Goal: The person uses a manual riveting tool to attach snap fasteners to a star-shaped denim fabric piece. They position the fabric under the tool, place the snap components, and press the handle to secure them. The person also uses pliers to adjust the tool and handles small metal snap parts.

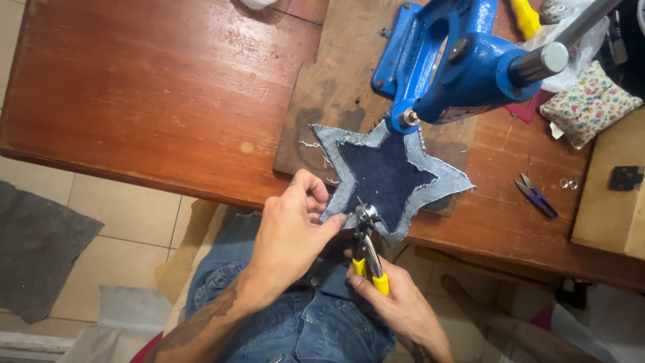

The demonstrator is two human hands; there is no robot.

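While the left hand (292, 225) pinches one denim star (390, 178), the right hand (393, 296) squeezes one yellow-handled punch pliers (368, 245)

The left hand (292, 225) reached forward from a tattooed forearm, fingers curled, thumb and fingertips pinched together. The right hand (396, 296) lay lower and closer to the body, palm up, fingers wrapped shut in a squeezing grip.

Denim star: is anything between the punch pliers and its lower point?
Nothing visible. The pliers, squeezed in the right hand, already bite the denim star at its lower point, while the left hand pinches the edge just beside them.
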